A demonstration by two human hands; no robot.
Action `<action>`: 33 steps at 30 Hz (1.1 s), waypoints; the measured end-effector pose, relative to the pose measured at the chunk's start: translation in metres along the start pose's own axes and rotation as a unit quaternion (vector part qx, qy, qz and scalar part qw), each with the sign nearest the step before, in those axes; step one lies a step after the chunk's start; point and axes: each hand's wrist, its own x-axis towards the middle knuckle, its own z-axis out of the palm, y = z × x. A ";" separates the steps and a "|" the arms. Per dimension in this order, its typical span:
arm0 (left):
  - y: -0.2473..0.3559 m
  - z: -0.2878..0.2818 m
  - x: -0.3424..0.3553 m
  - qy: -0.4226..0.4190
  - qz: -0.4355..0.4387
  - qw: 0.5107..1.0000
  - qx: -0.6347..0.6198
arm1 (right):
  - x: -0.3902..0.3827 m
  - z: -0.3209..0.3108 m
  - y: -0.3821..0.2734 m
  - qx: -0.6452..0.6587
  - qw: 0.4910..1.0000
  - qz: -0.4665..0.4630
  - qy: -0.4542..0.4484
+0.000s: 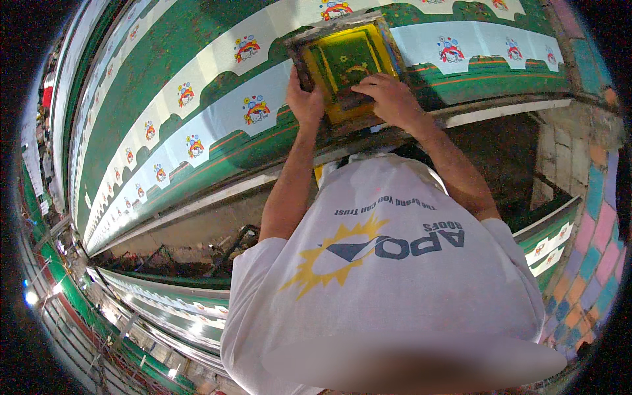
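A printing screen [342,56] with a worn rectangular frame and yellow mesh lies on the long green table, over the row of pale cut pieces. My left hand [305,100] is closed round the lower left part of its frame. Over the lower right of the mesh is my right hand [390,100], its fingers bent and pointing left. A dark strip shows under those fingers, but what they grip is mostly hidden. Small flower and rainbow shapes show through the mesh. Beside the frame lie a pale piece with a colourful cartoon print [255,112] and another printed piece [451,52].
The green table [217,155] runs far to the left with several rows of printed pieces. Its pale front rail [507,112] passes close to my body. Another table with printed pieces [178,299] stands behind me. Coloured paving [586,263] lies at the right.
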 end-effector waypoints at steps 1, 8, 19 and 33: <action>0.002 0.000 0.000 0.000 0.001 1.000 -0.007 | 0.000 -0.003 0.002 0.013 1.000 0.003 -0.005; 0.001 -0.005 0.003 -0.036 0.008 0.988 0.153 | 0.011 -0.002 0.009 0.004 1.000 0.004 0.028; -0.002 -0.012 -0.001 -0.046 0.179 0.956 0.229 | 0.092 0.010 0.036 -0.028 0.973 -0.101 0.206; -0.007 -0.007 -0.002 -0.017 0.086 0.972 0.220 | 0.074 0.006 0.026 -0.047 0.996 -0.062 -0.040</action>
